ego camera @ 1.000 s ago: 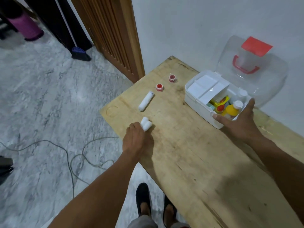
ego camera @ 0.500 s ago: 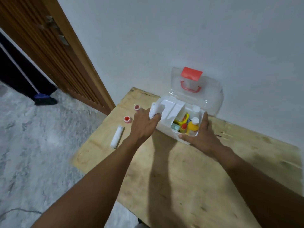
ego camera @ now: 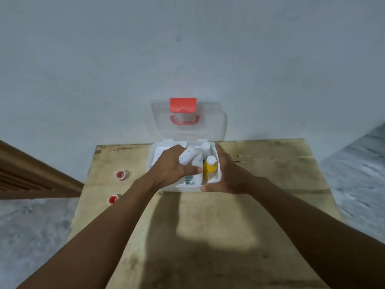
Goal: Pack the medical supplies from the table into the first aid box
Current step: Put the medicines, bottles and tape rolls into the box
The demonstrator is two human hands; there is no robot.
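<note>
The white first aid box (ego camera: 154, 155) stands open at the table's far edge, its clear lid (ego camera: 216, 124) with a red latch leaning on the wall. My left hand (ego camera: 170, 167) is over the box, shut on a white bandage roll (ego camera: 186, 156) tilted above the inside. My right hand (ego camera: 227, 176) grips the box's right side and front corner. Inside are a yellow bottle (ego camera: 208, 171) with a white cap and a white bottle (ego camera: 205, 147). Two small red-capped jars (ego camera: 121, 175) (ego camera: 113, 199) sit on the table to the left.
The wooden table (ego camera: 208, 236) butts against a pale wall. A wooden door frame (ego camera: 31, 174) is at the left, grey marble floor on both sides. The long white roll seen earlier is out of view.
My left hand lifted the white bandage roll off the table and carried it over the open box. The view swung right and upward; my right hand stayed on the box.
</note>
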